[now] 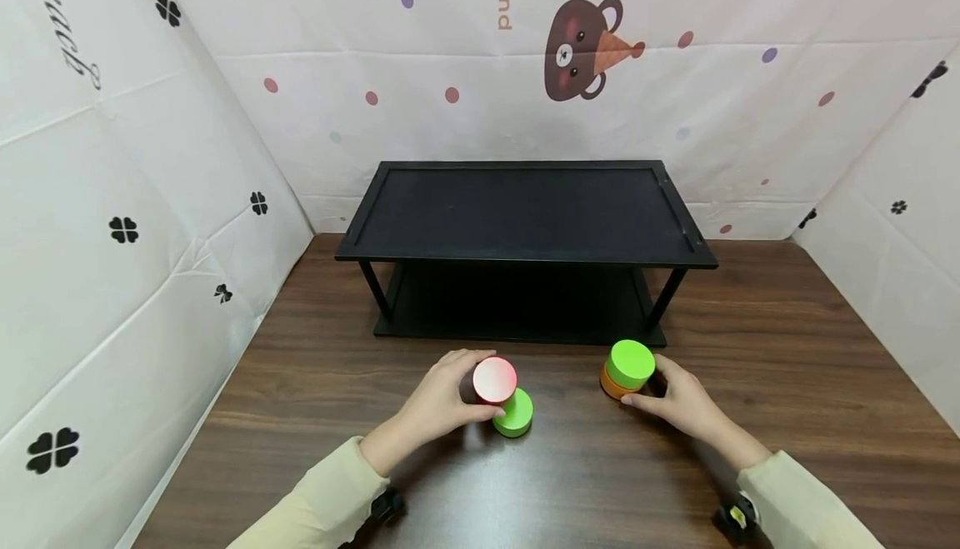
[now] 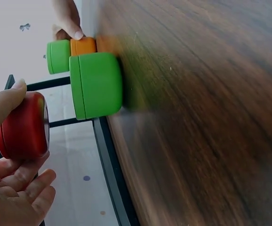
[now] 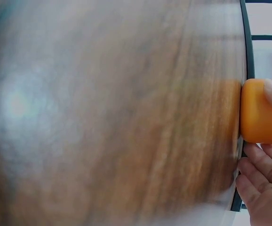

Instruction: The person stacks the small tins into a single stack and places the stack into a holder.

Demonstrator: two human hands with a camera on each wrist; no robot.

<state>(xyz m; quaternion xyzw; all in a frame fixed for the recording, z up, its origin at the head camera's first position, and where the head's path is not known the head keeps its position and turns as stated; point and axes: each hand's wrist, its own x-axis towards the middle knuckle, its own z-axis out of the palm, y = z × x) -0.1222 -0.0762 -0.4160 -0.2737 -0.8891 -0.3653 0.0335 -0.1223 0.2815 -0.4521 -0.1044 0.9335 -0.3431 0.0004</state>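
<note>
My left hand [image 1: 444,397] holds a small round red container [image 2: 25,127] between thumb and fingers, raised off the table. In the head view the top of this red container [image 1: 495,380] looks pale pink from glare. Just beside and below it a green lidded container [image 1: 514,416] stands on the table. To the right, my right hand [image 1: 678,397] grips an orange container [image 3: 260,111] resting on the table, thumb on one side and fingers on the other. A second green container [image 1: 631,363] sits stacked on top of the orange one.
A black two-tier rack [image 1: 517,212] stands behind the containers, its lower shelf [image 1: 517,303] close to the table. The dark wood table [image 1: 315,416] is enclosed by white printed sheets [image 1: 420,124] at the back and both sides.
</note>
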